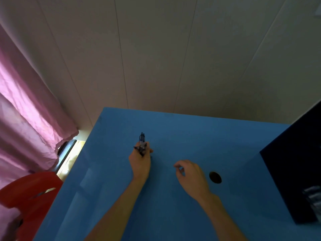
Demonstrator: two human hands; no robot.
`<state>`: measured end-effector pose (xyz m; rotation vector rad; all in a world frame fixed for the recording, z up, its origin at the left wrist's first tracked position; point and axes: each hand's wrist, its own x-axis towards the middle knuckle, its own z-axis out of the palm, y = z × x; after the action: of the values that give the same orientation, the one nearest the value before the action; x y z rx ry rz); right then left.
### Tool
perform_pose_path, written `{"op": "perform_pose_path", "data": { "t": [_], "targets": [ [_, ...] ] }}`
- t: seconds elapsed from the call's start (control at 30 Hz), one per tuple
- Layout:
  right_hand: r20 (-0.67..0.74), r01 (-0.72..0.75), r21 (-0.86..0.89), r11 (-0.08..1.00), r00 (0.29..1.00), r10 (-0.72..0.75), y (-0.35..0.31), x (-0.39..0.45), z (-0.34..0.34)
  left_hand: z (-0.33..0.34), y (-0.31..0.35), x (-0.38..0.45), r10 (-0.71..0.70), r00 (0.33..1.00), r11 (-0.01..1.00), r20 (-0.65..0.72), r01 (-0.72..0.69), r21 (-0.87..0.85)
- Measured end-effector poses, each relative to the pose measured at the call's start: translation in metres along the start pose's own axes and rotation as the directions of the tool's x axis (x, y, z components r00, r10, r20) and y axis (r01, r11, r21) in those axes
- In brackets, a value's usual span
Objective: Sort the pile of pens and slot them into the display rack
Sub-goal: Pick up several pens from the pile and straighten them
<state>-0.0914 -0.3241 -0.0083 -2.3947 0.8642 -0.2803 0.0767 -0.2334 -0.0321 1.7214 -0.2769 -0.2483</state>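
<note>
We see our left hand (140,162) at the middle of the frame, fingers curled round a small bunch of dark pens (142,144) whose ends poke up and away from us above the knuckles; we judge they are gathered upright like this so they can be carried together and dealt out one by one. Our right hand (190,174), just right of centre, hovers over the blue table (191,133) with fingers loosely bent and thumb near forefinger, holding nothing we can make out, perhaps ready to pluck a pen from the bunch. A dark round hole (215,177) in the tabletop lies just right of that hand. At the right edge stands a dark box-like thing (291,180), possibly the display rack, though it is too dim to tell. A pink curtain (26,110) hangs at the left, a red chair (31,193) at lower left
</note>
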Motion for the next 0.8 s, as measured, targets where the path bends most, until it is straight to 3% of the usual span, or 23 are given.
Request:
{"op": "perform_pose_path", "data": {
  "t": [0.27, 0.43, 0.8],
  "targets": [
    [0.006, 0.011, 0.047, 0.999, 1.000, -0.011, 0.005, 0.003, -0.008, -0.004, 0.002, 0.004, -0.053, 0.998, 0.998, 0.035, 0.052, 0.023],
    [-0.006, -0.009, 0.122, 0.992, 1.000, 0.010, 0.007, 0.003, -0.023, -0.008, 0.011, -0.005, -0.117, 0.975, 0.961, 0.191, 0.063, 0.268],
    [-0.051, -0.143, 0.149, 0.978, 0.987, 0.152, 0.055, -0.026, -0.066, 0.008, 0.054, -0.053, -0.190, 0.910, 0.830, 0.369, -0.051, 0.555]
  ]
}}
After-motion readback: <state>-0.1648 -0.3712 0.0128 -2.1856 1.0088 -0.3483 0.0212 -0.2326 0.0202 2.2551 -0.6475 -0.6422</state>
